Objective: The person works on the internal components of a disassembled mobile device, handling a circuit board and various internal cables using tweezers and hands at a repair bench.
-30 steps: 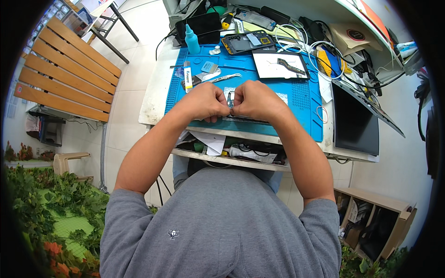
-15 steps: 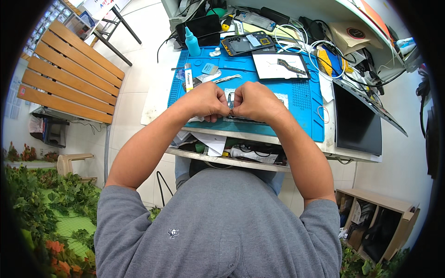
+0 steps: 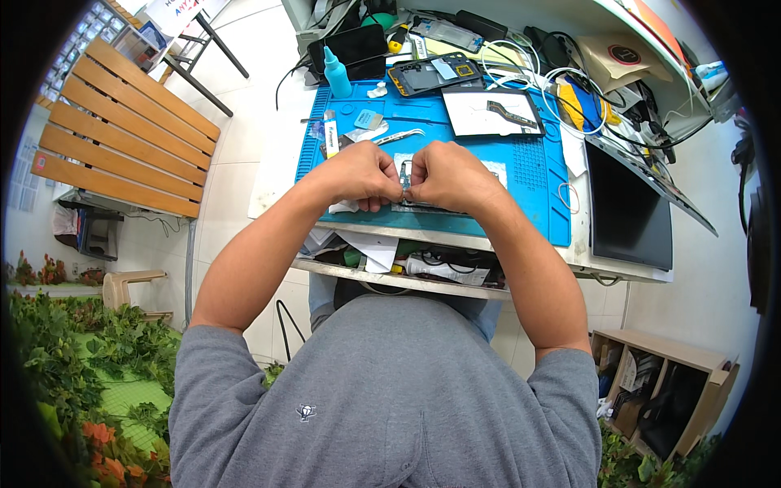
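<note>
Left hand [image 3: 364,175] and right hand [image 3: 450,179] meet, fingers bent, at the board [image 3: 405,172] near the mat's [image 3: 533,215] front edge; grasping or not, I cannot tell. Almost nothing has shifted: same spot is worked.

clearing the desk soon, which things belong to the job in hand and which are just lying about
Likely in the job:
left hand
right hand
small circuit board at their fingertips
blue mat beneath
tweezers, perhaps

Just lying about, likely:
blue bottle
paper bag
dark screen
</note>
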Tool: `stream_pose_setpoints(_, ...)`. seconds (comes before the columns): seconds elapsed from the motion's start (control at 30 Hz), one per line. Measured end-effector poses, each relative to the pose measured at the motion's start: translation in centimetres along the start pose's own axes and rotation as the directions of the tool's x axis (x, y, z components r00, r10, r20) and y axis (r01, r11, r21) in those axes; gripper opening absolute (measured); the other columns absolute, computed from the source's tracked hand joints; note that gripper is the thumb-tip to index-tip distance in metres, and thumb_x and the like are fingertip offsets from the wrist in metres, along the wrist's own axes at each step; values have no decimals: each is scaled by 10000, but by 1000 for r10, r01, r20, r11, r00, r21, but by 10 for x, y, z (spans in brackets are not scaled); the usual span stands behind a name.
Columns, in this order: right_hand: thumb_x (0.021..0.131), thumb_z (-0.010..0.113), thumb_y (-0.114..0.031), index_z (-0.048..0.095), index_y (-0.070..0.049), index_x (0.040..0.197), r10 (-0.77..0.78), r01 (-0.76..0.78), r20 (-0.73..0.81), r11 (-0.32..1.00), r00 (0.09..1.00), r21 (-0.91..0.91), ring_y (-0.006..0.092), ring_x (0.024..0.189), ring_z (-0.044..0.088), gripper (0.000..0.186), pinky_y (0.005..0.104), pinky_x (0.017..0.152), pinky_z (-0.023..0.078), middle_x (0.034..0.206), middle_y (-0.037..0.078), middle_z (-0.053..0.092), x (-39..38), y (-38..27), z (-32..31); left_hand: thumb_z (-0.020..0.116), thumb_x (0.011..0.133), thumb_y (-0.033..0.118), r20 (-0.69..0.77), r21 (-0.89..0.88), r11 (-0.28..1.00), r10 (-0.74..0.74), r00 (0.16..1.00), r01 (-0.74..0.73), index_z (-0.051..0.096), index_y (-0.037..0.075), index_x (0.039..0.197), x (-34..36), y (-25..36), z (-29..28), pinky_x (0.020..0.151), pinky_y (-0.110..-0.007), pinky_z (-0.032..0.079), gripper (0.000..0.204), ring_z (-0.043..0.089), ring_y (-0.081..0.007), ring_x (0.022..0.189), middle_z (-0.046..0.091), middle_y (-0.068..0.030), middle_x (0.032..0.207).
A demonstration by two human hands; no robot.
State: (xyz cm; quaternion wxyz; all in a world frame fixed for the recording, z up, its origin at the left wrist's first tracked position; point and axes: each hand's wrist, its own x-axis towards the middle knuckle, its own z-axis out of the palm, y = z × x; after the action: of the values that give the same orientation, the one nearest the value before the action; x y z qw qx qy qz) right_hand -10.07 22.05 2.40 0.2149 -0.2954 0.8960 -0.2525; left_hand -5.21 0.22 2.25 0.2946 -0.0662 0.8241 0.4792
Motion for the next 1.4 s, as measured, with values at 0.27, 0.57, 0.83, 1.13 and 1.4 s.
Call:
stream_pose_setpoints(0.27,823,959,-233,824,-44,861,-31,31,1,999,1000,27,339,825,803,236,451,787,622,848,165,828,-1,2,-1,931,783,172,53,39,999,23,998,-25,786,35,844,8,2,-5,571,-304,618,208,777,-153,641,789,-64,760)
stream_pose_setpoints(0.57,803,892,-216,853,-69,867,-22,22,-2,997,1000,69,370,870,826,165,463,823,647,865,194,835,-3,5,-1,926,785,168,47,54,998,12,999,-14,785,34,836,7,4,-5,582,-301,620,201,770,-151,639,780,-60,753)
stream_pose_setpoints(0.83,796,916,-238,843,-52,864,-11,11,4,998,1000,55,345,823,808,211,452,799,636,842,175,828,-3,1,-2,913,821,170,44,21,1000,12,999,-13,792,38,858,2,4,-5,564,-289,592,182,749,-141,627,768,-51,752)
stream_pose_setpoints(1.13,801,946,-257,840,-45,860,-12,12,3,1000,1000,29,304,796,795,244,430,778,623,824,144,826,0,3,0,899,844,172,51,-3,1000,22,998,-22,783,55,857,4,1,-5,547,-280,571,165,731,-128,612,759,-36,748)
stream_pose_setpoints(1.4,767,905,-239,848,-64,876,-5,4,17,998,1000,64,380,860,820,214,460,823,648,871,201,832,-1,4,-4,911,844,187,48,19,1000,13,999,-14,789,55,858,1,4,-6,554,-275,579,179,741,-121,619,765,-28,752)
